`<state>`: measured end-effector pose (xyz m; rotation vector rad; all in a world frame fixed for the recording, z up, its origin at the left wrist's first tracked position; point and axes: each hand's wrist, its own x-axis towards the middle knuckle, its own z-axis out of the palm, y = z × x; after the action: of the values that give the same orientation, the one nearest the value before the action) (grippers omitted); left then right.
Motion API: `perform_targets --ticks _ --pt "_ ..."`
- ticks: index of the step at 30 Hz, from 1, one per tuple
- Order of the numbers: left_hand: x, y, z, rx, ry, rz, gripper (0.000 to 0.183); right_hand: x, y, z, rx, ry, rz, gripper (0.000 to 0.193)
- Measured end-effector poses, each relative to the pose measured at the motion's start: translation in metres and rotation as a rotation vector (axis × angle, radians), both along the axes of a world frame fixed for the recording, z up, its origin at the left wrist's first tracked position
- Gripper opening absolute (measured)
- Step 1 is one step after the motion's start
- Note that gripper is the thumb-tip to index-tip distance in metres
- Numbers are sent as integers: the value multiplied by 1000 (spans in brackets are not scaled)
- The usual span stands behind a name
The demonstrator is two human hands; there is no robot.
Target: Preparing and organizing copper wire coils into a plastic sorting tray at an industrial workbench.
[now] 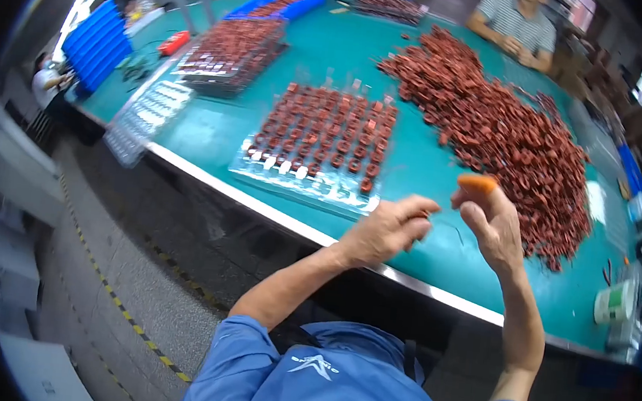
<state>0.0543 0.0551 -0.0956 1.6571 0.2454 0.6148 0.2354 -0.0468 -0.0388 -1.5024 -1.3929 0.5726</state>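
My left hand (388,232) is over the table's near edge, thumb and bent fingers close together. Anything between its fingertips is hidden or too small to make out. Just to its right is my right hand (496,227), its fingers curled toward the thumb and an orange finger cot (477,184) on one finger. What it pinches, if anything, does not show. Beyond my left hand lies a clear plastic tray (258,172) with rows of small red-brown coil-like parts (327,128). A large heap of similar loose parts (488,123) spreads beyond and right of my right hand.
Stacked filled trays (230,55) stand at the back left of the green table (327,44), near an empty clear tray (149,113). Blue bins (98,47) are farther left. A person in a striped shirt (516,23) sits across the table. A whitish container (617,303) stands at right.
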Motion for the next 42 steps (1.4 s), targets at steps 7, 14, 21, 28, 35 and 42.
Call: perform_targets --ticks 7,14,21,28,35,42 --pt "4 -10 -4 -469 -127 -303 32 -6 -2 -16 54 -81 -79 14" --pt "7 -10 -12 -677 -231 -344 30 -18 -11 6 219 -488 -57 6" --pt "28 -9 -37 -654 -304 -259 22 -40 -15 -21 656 -1196 -72 16" --pt "21 -15 -29 -562 -328 -62 16 -36 -8 -15 509 -834 -151 11" --pt "29 -28 -16 -415 -415 96 9 7 -5 -46 134 424 -50 17" --pt "-13 -6 -14 -375 -214 197 16 -35 31 -44 23 487 -49 27"
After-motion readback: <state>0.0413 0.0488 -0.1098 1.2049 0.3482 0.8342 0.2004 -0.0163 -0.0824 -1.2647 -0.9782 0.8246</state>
